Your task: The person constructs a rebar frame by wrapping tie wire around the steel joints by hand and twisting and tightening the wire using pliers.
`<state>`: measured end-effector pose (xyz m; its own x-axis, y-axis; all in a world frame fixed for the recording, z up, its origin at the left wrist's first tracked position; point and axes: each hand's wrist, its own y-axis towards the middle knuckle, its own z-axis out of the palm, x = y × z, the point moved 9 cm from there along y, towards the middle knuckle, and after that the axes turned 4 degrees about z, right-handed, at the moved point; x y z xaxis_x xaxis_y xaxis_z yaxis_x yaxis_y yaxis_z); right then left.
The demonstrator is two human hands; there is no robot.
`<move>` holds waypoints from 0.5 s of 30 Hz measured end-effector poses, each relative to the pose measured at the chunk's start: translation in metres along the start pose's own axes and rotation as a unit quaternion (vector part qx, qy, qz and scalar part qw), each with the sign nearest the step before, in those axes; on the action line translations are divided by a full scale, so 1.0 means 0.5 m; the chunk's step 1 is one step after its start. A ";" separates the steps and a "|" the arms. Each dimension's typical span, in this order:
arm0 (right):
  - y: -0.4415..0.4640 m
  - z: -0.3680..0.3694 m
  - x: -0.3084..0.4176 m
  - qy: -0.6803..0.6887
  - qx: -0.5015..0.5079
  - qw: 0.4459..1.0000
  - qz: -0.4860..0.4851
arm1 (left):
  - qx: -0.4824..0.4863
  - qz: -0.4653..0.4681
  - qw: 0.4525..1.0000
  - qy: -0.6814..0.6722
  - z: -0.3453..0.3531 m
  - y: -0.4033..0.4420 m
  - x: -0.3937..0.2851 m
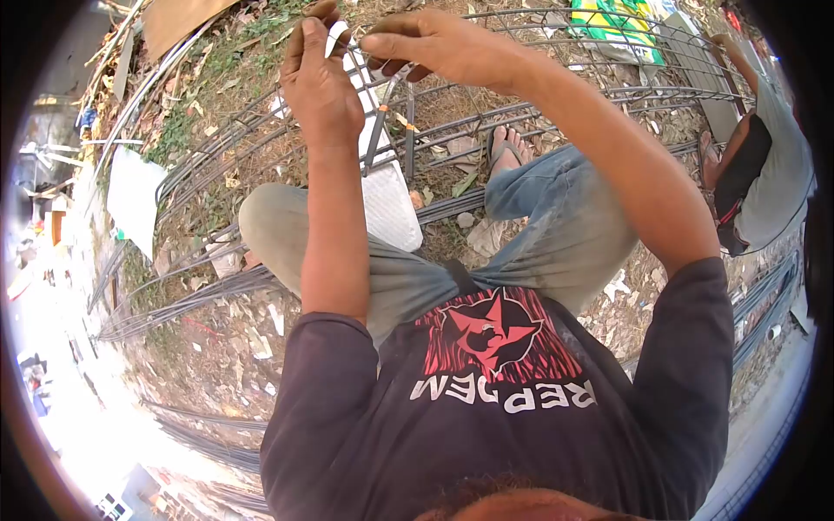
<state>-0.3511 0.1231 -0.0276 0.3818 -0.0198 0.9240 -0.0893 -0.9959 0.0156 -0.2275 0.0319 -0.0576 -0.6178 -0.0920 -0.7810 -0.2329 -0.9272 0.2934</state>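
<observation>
My left hand (320,82) is raised at the top of the view, thumb and fingers drawn together. A white patch shows between its fingers; I cannot tell whether it is a held piece or the white slab behind. Just to the right, my right hand (426,48) reaches toward it with fingers apart and loosely bent, and nothing visible in them. Below both hands runs a long cage of steel reinforcing bars (473,126). Two dark bars with orange marks (376,137) stand out over a white slab (391,204) between my legs.
Another person's bent leg and arm (764,165) are at the right edge. A green and yellow sack (618,30) lies at the top right. More loose steel rods (187,300) stretch to the left over littered ground. A white sheet (132,195) lies at the left.
</observation>
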 end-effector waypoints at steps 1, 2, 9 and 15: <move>-0.003 0.014 -0.005 0.014 0.033 0.999 0.008 | -0.007 -0.062 0.998 -0.019 0.012 -0.008 0.026; -0.006 0.025 -0.011 0.026 0.066 0.997 0.016 | 0.008 -0.120 0.993 -0.011 0.034 -0.032 0.037; -0.022 -0.091 0.027 -0.228 -0.118 0.961 -0.101 | 0.073 0.100 0.965 0.231 0.071 -0.040 -0.045; -0.078 -0.109 0.077 -0.188 -0.168 0.961 -0.111 | 0.086 0.025 0.976 0.198 0.049 -0.027 -0.054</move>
<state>-0.3829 0.1662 0.0282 0.7262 0.0954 0.6808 -0.2359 -0.8956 0.3772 -0.2261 0.0560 -0.0272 -0.3010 -0.3001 -0.9052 -0.3539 -0.8463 0.3983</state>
